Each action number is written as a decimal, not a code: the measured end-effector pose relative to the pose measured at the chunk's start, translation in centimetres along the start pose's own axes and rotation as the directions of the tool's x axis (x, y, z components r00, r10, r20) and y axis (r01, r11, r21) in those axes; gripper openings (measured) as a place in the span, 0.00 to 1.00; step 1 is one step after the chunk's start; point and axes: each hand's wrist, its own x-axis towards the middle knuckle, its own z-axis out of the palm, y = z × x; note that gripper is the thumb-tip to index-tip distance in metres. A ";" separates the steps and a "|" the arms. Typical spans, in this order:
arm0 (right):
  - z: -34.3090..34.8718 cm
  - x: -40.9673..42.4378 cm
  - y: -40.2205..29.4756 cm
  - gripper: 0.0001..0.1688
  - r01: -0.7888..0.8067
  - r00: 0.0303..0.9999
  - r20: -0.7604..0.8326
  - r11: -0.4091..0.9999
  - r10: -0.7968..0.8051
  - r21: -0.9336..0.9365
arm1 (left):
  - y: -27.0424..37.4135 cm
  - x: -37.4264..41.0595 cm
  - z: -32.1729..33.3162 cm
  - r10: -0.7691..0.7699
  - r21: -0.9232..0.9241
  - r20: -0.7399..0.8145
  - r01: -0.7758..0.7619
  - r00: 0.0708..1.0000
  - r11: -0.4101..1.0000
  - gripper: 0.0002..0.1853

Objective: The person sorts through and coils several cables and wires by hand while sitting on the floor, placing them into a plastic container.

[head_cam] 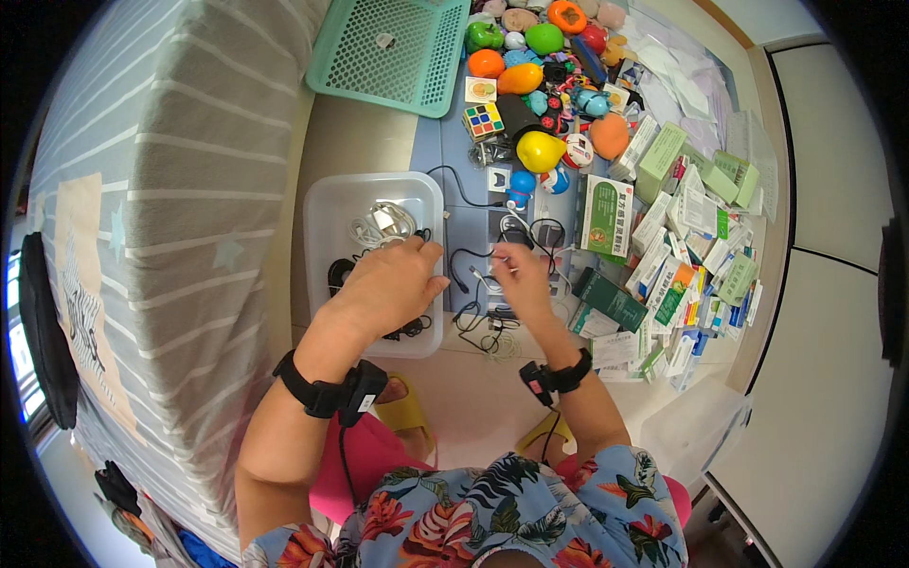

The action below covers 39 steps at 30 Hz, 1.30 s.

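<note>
Over the right part of a translucent plastic bin, my left hand is bent downward; whether its fingers grip a cable is hidden. White coiled cables with a charger and black cables lie in the bin. To the right, my right hand pinches a thin black cable near its fingertips, above the floor mat. Around it are a white cable plug, tangled black cables, a pale coiled cable and further black and white cables.
A green perforated basket stands beyond the bin. Toy fruit, a Rubik's cube and figures are heaped at the back. Medicine boxes pile up at right. A striped bed cover borders the left, cabinet doors the right.
</note>
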 end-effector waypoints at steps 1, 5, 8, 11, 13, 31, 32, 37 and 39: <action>-1.1 0.2 0.4 0.13 -0.001 1.000 -0.024 1.000 0.000 -0.029 | 0.4 -0.1 0.0 0.000 0.007 0.013 0.000 1.000 1.000 0.16; -3.2 1.5 1.9 0.10 -0.001 0.997 -0.080 1.000 0.000 -0.005 | 1.7 -0.9 1.4 0.046 0.062 0.054 -0.049 0.997 0.997 0.16; -2.7 2.5 0.9 0.10 0.015 1.000 -0.023 1.000 -0.015 0.006 | 2.6 -1.9 3.3 0.110 0.113 0.081 -0.119 0.991 0.986 0.17; -2.1 2.8 2.2 0.10 0.021 0.997 -0.078 1.000 -0.022 -0.006 | 4.6 -2.2 3.9 0.154 0.148 0.143 -0.175 0.978 0.973 0.16; -2.3 2.7 2.3 0.10 0.006 0.996 -0.093 1.000 -0.006 -0.003 | 5.3 -2.6 4.5 0.204 0.149 0.151 -0.226 0.967 0.963 0.16; -0.8 3.1 5.4 0.08 -0.005 0.998 0.052 0.870 0.035 -0.493 | 5.1 -1.4 4.9 0.212 0.106 0.148 -0.229 0.966 0.968 0.13; -0.6 3.2 5.5 0.08 -0.039 0.995 0.059 0.863 0.080 -0.504 | 5.0 -1.4 5.0 0.209 0.103 0.153 -0.226 0.966 0.969 0.13; 0.8 6.3 3.7 0.12 0.138 0.989 0.004 0.912 -0.148 -0.386 | 4.9 -1.1 4.8 0.198 0.104 0.164 -0.217 0.966 0.971 0.13; 2.2 7.7 2.5 0.14 0.127 0.991 0.009 0.915 -0.134 -0.382 | 4.9 -1.0 4.7 0.193 0.104 0.164 -0.211 0.968 0.972 0.14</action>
